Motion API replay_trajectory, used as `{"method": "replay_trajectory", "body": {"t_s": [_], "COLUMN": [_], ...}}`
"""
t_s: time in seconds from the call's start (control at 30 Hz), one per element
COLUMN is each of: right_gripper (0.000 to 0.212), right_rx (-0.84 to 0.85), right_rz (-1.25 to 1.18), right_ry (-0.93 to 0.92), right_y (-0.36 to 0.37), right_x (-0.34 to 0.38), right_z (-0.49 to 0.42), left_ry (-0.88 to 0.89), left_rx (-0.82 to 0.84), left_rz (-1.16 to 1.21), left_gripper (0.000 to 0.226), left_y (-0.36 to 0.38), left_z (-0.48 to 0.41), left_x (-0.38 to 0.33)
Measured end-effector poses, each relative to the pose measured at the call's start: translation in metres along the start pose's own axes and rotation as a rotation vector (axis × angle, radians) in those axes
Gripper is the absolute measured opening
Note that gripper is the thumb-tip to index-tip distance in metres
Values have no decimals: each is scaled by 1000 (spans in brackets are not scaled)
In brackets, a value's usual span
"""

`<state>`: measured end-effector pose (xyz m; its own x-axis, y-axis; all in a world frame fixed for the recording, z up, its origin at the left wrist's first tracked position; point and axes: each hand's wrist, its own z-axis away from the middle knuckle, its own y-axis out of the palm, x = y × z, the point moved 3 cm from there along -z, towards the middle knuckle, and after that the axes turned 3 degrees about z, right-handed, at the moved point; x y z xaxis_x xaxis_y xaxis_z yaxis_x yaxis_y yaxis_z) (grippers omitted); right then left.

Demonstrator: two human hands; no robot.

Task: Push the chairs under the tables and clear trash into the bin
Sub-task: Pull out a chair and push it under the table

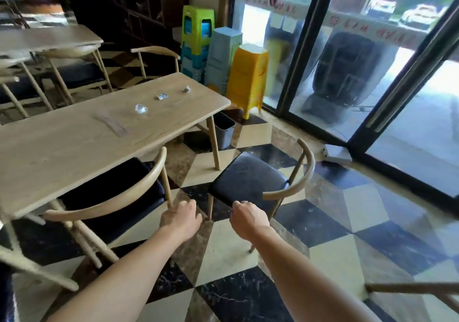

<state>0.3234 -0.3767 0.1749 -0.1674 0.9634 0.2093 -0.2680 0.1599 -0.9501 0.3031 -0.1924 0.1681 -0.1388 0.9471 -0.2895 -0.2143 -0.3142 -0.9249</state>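
A light wooden table (62, 145) runs from left to centre. On it lie three crumpled clear wrappers (141, 108) (162, 96) (186, 89) and a flat clear strip (113, 124). One black-seated chair (109, 197) is partly tucked under the table's near side. A second black-seated chair (250, 180) stands out on the floor, turned away from the table. My left hand (181, 218) and my right hand (248, 218) hover with curled fingers just in front of that chair's near edge, holding nothing. A grey bin (224, 132) stands under the table's far corner.
Stacked plastic stools, green (197, 26), pale blue (224, 55) and yellow (248, 73), stand by the glass doors (347, 85). More tables and chairs (74, 70) fill the left. A chair leg (412, 289) juts in at lower right. The floor is checkered tile.
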Motion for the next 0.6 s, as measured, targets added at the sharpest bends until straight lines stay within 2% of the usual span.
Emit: {"method": "replay_trajectory", "body": {"t_s": [0.1,0.33,0.5,0.6], "right_gripper": [17,32,24,29], "right_rx": [-86,-211,-187,-187], "right_rz": [-16,-85,-77,-72], "right_ry": [26,180,269,304], "right_y": [-18,-59,-57,-57], "right_x": [-59,-237,-305,-345], "right_z": [10,39,60,60], "left_ry": [42,177,283,326], "left_rx": [-50,-42,-13,17], "left_rz": [-39,-20,-47,-58], "left_gripper": [26,23,27,26], "left_y": [10,59,85,100], "left_z": [-10,-36,-37,-47], "left_x": [-61,-233,-298,-335]}}
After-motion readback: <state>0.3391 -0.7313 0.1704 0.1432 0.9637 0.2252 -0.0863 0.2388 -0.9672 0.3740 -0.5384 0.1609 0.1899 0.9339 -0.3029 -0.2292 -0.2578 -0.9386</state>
